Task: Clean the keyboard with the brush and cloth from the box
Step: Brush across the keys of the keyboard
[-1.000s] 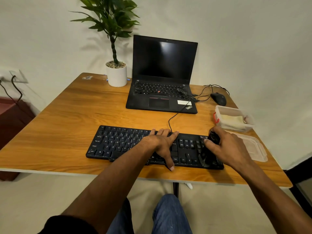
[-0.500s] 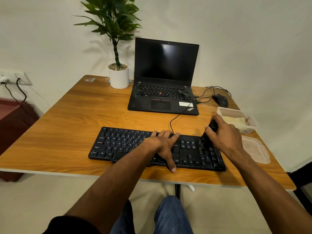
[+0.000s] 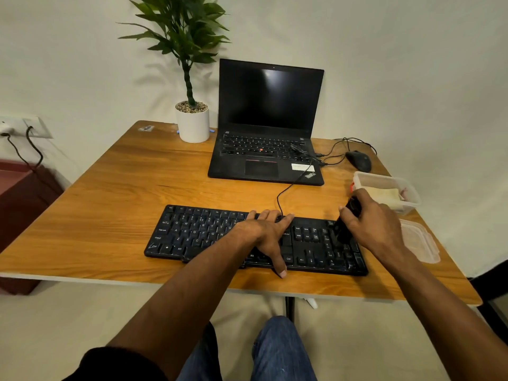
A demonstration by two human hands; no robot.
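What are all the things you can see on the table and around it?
keyboard: one, black, near edge of table
brush: one, black, over the keyboard's right end
box: one, clear, right side, pale cloth inside
lid: one, clear, beside the box
laptop: one, black, open, at the back
mouse: one, black, right of laptop
plant: one, green, white pot, left of laptop
table: one, wooden
left hand: flat on the keyboard
right hand: grips the brush

Glossy wood-grain table (image 3: 115,193); matt black plastic keyboard (image 3: 192,232).
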